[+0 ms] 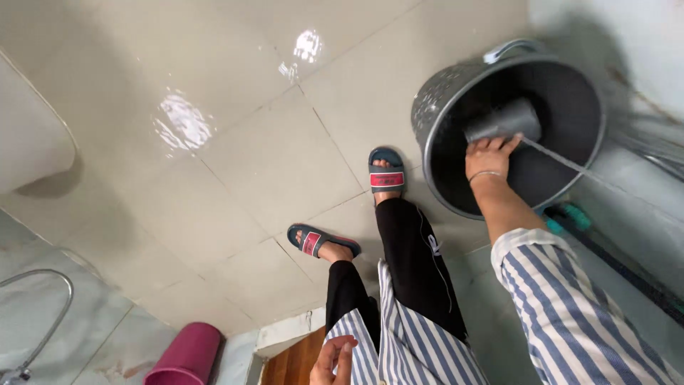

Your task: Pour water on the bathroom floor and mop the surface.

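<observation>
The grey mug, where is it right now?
In the head view, the grey mug is at upper right, inside the big grey bucket, held by the right hand. A thin stream of water runs beside it.

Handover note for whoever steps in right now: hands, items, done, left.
Right hand: over the grey bucket, gripping a grey mug inside it.
Left hand: free, fingers loosely curled against the striped shirt at the bottom edge of the view.
Items: bucket stands on the wet tiled floor by the wall, handle at its far rim; a thin stream of water runs into it from the right. Magenta bin at lower left, untouched.
Done: mug is down in the bucket.
Left: mug not yet lifted out; water level in the bucket cannot be told.
</observation>
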